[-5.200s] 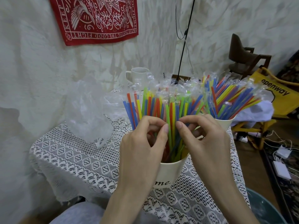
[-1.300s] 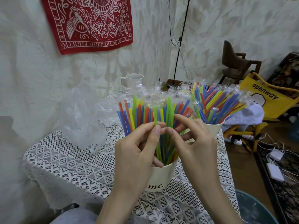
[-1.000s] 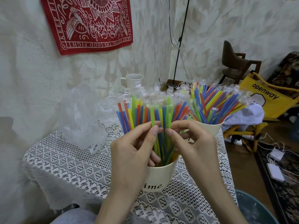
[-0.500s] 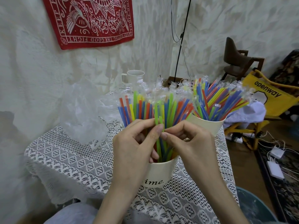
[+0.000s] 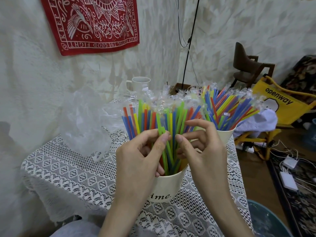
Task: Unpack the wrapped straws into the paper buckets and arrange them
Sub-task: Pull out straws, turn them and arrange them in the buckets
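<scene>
Head view shows both hands buried in the near paper bucket (image 5: 165, 183), a cream tub with lettering on its side that stands on the lace-covered table (image 5: 71, 170). The left hand (image 5: 142, 154) pinches a green straw (image 5: 162, 139) between thumb and forefinger, its other fingers curled in behind the bundle; the right hand (image 5: 201, 147) has its fingers curled loosely among the straws just beside it, thumb tip nearly meeting the left thumb, though which straw it grips, if any, cannot be told. Compared with a second ago the hands sit slightly lower and closer together, and the pinched green straw now stands more upright among its neighbours, which suggests the person is teasing single straws into line rather than adding new ones. The wrapped straws (image 5: 171, 110) fill this bucket densely, clear wrapper tips bunched above the coloured shafts, and a second bucket (image 5: 225, 135) behind and to the right holds a similar fan. A crumpled clear plastic bag (image 5: 85, 122) lies on the table to the left and a white mug (image 5: 139, 83) stands at the back. Judging by the full buckets, unpacking looks done, and what remains is evening out the spread.
</scene>
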